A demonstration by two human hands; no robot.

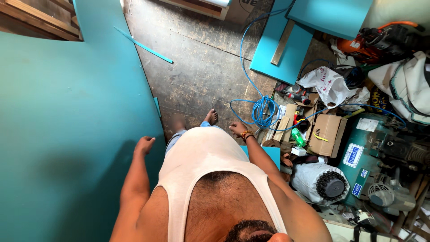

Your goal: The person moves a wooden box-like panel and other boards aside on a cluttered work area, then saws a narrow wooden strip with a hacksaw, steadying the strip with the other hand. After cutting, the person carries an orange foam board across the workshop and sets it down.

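Teal panel [67, 134] lay at nine o'clock, beside the loosely curled, empty left hand [144, 144]; the right hand [237, 129] seemingly hung curled empty. Gripping its edge squarely would suit.

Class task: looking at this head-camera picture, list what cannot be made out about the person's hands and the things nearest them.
- Left hand: curled fingers hide the palm.
- Right hand: closed fist; contents, if any, unseen.
- Teal board: cut off by the left and bottom edges.
- Feet: mostly hidden by the torso.
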